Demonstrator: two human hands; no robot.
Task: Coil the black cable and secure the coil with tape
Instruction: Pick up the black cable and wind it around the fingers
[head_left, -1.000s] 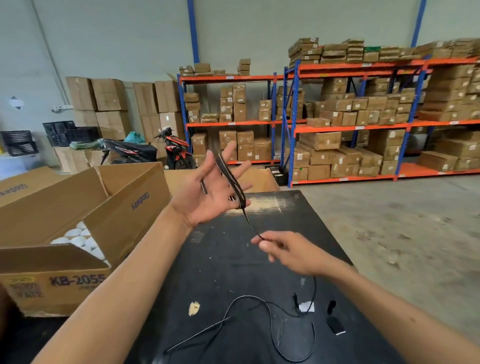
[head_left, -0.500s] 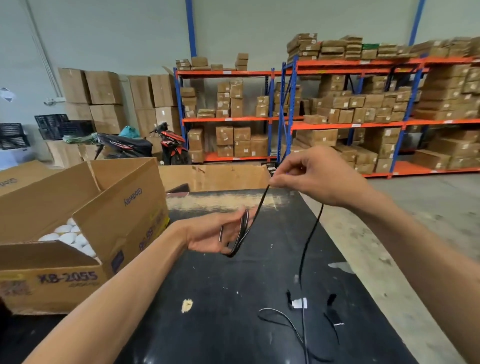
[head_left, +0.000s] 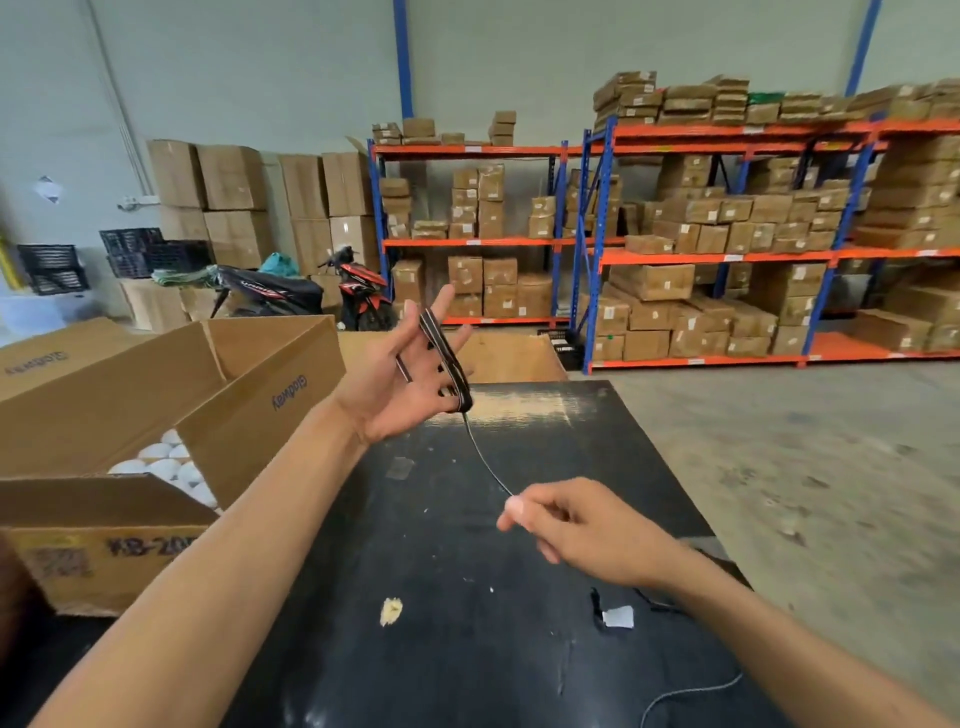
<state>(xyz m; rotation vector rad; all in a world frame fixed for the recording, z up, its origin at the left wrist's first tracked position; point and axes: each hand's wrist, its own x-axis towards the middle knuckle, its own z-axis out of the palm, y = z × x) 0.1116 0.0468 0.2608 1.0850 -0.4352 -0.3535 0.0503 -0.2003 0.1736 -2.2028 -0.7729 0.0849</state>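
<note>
Here, my left hand (head_left: 400, 384) wears the thin black cable (head_left: 451, 364) in loops while my right hand (head_left: 582, 525) pinches its free run.

My left grip is wide, fingers spread and palm up, with the coil wrapped around the fingers above the far edge of the black tabletop (head_left: 467, 649). From the coil's lower end a single strand drops toward five o'clock into my right grip, which is narrow, thumb and forefinger closed on the cable. More slack lies on the tabletop at five o'clock, near a small white scrap (head_left: 618, 617) beside a dark piece I cannot make out. An open brown cardboard box (head_left: 260, 415) holding round white things (head_left: 166, 465) sits at nine o'clock of my left forearm.
</note>
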